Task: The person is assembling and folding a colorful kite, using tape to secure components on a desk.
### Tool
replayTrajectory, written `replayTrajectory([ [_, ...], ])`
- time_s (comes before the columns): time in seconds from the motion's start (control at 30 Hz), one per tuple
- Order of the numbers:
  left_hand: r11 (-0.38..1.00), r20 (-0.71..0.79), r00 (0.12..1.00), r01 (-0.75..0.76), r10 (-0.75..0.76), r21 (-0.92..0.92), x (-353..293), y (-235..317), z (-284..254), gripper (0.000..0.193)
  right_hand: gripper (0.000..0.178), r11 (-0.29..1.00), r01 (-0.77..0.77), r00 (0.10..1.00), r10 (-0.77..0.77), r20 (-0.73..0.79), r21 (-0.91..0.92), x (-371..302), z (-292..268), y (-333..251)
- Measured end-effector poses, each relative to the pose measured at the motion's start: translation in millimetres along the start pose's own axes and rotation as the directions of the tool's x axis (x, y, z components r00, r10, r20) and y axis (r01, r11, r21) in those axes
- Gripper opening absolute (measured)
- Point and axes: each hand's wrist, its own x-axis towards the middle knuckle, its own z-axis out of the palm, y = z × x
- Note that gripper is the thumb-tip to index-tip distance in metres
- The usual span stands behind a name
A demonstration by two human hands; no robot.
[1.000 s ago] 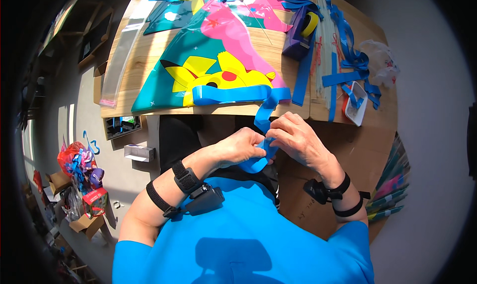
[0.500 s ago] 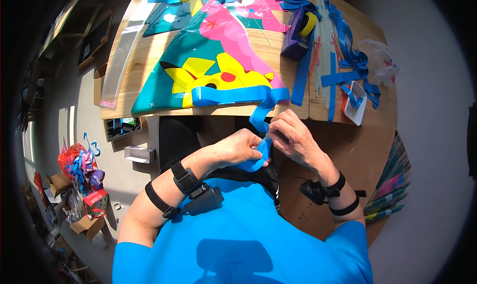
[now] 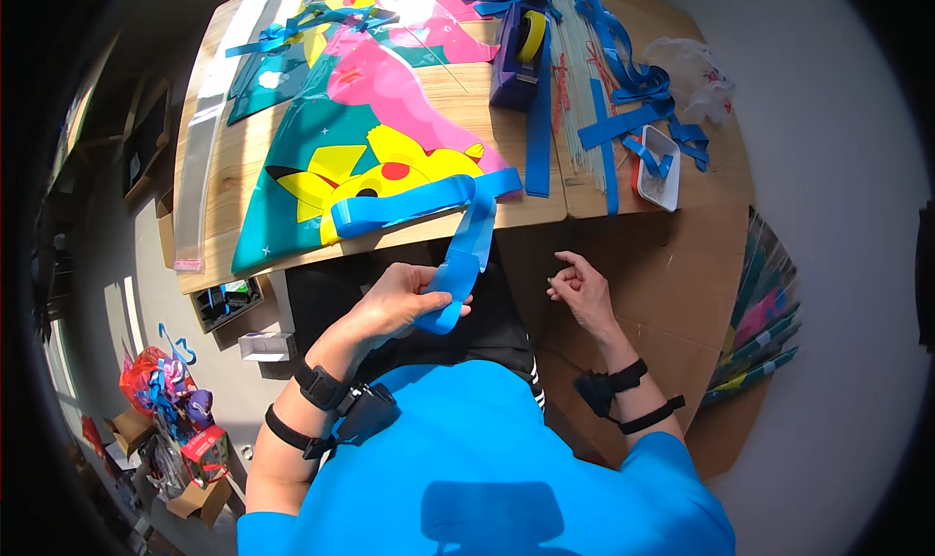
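My left hand (image 3: 404,301) pinches a blue plastic ribbon (image 3: 458,276) between thumb and fingers, below the table's front edge. The strip runs up from the hand onto the table and lies across the lower edge of a triangular printed kite (image 3: 321,171), teal, pink and yellow. Off to the right, my right hand (image 3: 584,295) is in the air, apart from the ribbon. Its index finger sticks out while thumb and another finger press together; whatever may be between them is too small to make out.
A purple tape dispenser (image 3: 513,74) stands behind the kite. To its right lie thin pale rods (image 3: 581,118), more blue ribbons (image 3: 623,123) and a white tray (image 3: 660,181). Brown cardboard (image 3: 643,283) is below the table's right part. Boxes and a colourful bundle (image 3: 166,390) sit on the floor at left.
My right hand has come away from the ribbon and moved right. The left hand keeps its hold. The whole view has shifted, with the table now further left.
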Motion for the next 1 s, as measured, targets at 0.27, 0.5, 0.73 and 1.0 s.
replayTrajectory([
  [0.27,1.000,-0.112,0.993,0.021,-0.019,0.013,-10,7,0,0.035,0.022,0.781,-0.059,0.960,-0.127,-0.251,-0.622,-22,-5,157],
  [0.5,0.998,-0.169,0.984,-0.065,0.063,-0.009,-20,11,-1,0.037,0.019,0.820,-0.570,0.816,0.556,-0.161,-0.056,-16,15,93],
  [0.73,0.998,-0.152,0.987,-0.065,0.060,-0.023,-20,10,2,0.039,0.054,0.815,0.194,0.874,-0.396,-0.281,-0.546,-14,13,192],
  [1.0,0.994,-0.136,0.986,-0.102,0.096,-0.037,-24,10,8,0.043,0.017,0.619,-0.425,0.865,0.063,-0.498,-0.661,-34,-26,132],
])
